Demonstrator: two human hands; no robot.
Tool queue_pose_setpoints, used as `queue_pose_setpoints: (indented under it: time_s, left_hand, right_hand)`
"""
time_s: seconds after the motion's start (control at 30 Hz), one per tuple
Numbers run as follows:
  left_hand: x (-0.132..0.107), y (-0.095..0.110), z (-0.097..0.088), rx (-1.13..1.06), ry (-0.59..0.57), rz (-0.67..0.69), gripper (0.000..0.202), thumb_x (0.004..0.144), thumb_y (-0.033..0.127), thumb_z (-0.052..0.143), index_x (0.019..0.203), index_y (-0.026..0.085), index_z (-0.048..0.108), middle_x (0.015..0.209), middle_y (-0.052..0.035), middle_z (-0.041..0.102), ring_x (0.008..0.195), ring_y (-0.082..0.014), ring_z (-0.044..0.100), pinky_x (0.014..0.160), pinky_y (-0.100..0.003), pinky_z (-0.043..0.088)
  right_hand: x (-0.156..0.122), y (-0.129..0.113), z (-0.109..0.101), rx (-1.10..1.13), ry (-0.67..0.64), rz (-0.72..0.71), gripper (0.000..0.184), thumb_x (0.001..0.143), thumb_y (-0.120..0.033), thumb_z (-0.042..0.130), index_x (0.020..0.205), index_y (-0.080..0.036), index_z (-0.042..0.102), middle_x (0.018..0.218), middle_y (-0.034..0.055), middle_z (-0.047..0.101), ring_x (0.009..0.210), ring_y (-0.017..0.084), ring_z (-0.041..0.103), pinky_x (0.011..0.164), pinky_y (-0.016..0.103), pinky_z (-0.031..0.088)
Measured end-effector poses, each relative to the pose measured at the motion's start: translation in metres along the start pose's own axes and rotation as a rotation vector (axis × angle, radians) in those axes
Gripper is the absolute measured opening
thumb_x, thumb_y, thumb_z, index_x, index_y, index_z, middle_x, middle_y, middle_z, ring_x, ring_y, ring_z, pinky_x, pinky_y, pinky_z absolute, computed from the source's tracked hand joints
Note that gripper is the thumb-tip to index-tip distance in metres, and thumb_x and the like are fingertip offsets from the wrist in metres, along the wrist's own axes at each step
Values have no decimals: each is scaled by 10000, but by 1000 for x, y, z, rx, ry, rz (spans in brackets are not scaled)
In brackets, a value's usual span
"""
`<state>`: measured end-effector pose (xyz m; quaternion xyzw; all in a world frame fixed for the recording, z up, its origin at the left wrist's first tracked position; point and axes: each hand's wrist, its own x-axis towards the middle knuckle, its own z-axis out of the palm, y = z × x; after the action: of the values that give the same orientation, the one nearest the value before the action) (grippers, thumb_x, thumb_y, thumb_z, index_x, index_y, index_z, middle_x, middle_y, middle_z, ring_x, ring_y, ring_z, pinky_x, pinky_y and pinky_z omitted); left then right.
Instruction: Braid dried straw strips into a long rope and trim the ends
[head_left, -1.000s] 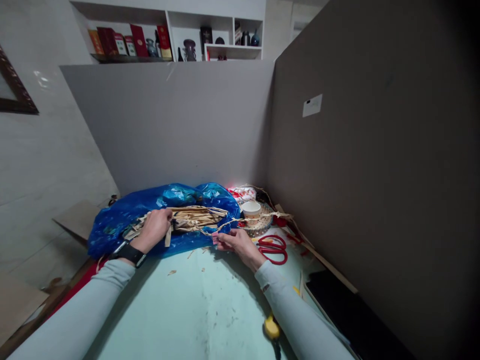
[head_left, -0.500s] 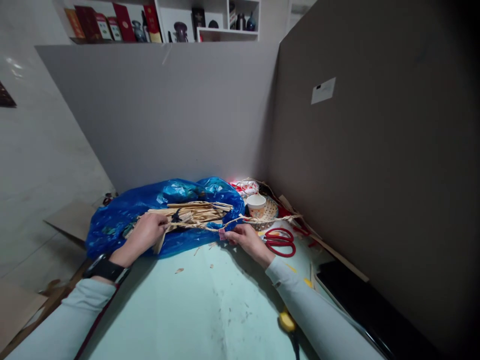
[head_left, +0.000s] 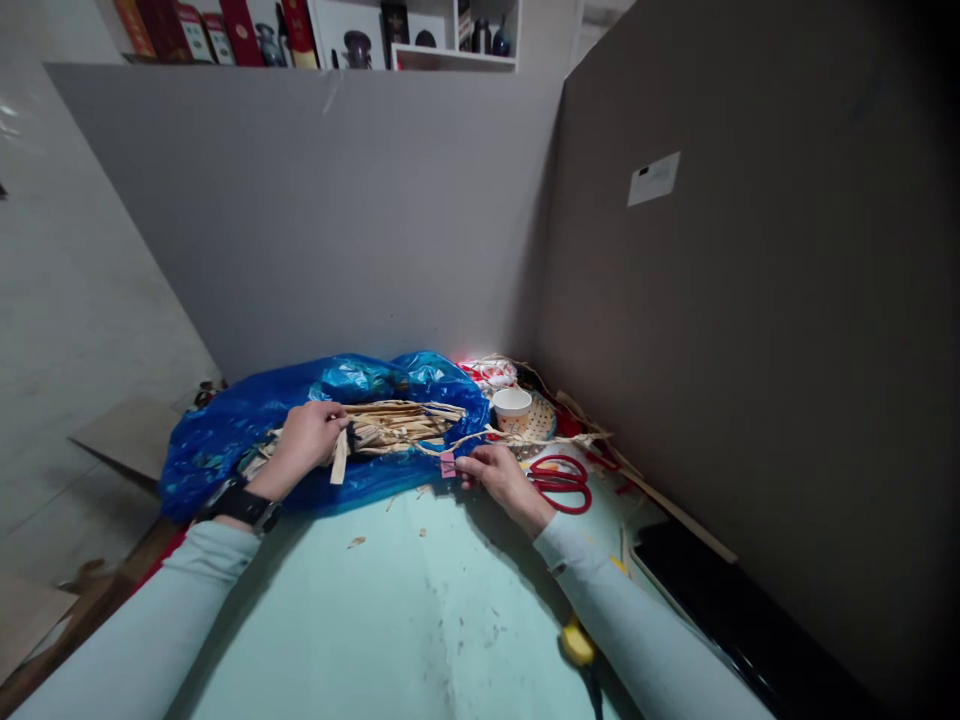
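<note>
A bundle of pale dried straw strips [head_left: 405,425], tied with a dark band, lies on a crumpled blue plastic bag [head_left: 247,400]. My left hand [head_left: 309,440] is closed at the bundle's left end, its fingertips pinching a flat straw strip [head_left: 339,462] that hangs down. Lower and to the right, my right hand [head_left: 499,480] pinches a small pink piece [head_left: 448,464], whose material I cannot make out. A thin twisted straw cord [head_left: 551,439] runs behind the right hand. Red-handled scissors [head_left: 559,484] lie just right of that hand, their blades partly hidden.
A paper cup [head_left: 512,410] stands by a dotted round pad [head_left: 541,418] at the back. Under my right forearm are a yellow-and-black tool [head_left: 576,643] and a black glossy object [head_left: 720,610]. Grey panels [head_left: 337,220] wall the table [head_left: 360,610] behind and right.
My left hand has moved slightly up and right, and the flat strip now hangs from its fingers. The right hand has barely moved; more of the pink piece shows.
</note>
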<state>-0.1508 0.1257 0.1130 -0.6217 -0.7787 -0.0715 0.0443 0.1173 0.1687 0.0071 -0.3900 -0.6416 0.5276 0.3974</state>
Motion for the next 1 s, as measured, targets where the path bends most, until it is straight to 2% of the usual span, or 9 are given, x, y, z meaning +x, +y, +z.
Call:
queue_pose_setpoints:
  time_s: [0.3,0.53,0.67,0.77,0.87,0.93,1.0]
  left_hand:
    - [24,28,4,10,136,-62,329,892,318,579,1190,180,567,1205,-87,602,996,-227,620,826,-437,533]
    - [41,45,-8,80,186,-44,325,892,311,579,1191,184,567,1207,-86,601,1010,-230,617,832,-436,529]
    - [45,48,-11,121,149,-31,336,890,314,582,1196,176,563,1206,-90,601,1008,-233,617,829,-440,530]
    - [38,44,-1,142,93,-33,340,889,318,584,1196,175,563,1204,-93,601,1007,-235,618,825,-440,531]
    - [25,36,13,154,30,-38,342,886,315,588,1195,170,564,1201,-98,602,1008,-237,618,823,-434,532]
    - [18,30,20,161,-6,-41,345,881,312,597,1191,165,567,1198,-101,603,1009,-237,619,824,-427,531]
    - [13,23,21,166,-25,-45,338,884,308,593,1189,164,568,1196,-99,604,1005,-233,620,824,-425,532]
  right_hand:
    - [-1,-2,2,124,12,-21,321,697,-436,658,580,-149,576,584,24,617,527,130,581,560,248,473]
    - [1,0,3,135,36,-26,267,724,-367,672,598,-144,600,580,8,609,539,122,576,553,232,456]
    - [1,-2,4,189,44,-15,240,795,-343,653,687,-140,585,621,-18,597,559,103,571,600,253,494]
    - [1,-5,3,227,22,-7,287,783,-396,655,675,-147,561,616,-13,598,573,108,580,636,269,523]
    - [-1,-8,2,221,-17,-15,317,736,-451,663,700,-147,583,715,28,656,658,137,619,673,268,528]
    - [-3,-8,2,184,-41,-18,326,728,-460,665,739,-140,606,776,51,678,700,154,630,656,260,514]
    - [-6,-8,2,128,-69,-11,325,723,-453,672,738,-133,620,753,58,679,681,160,624,614,246,487]
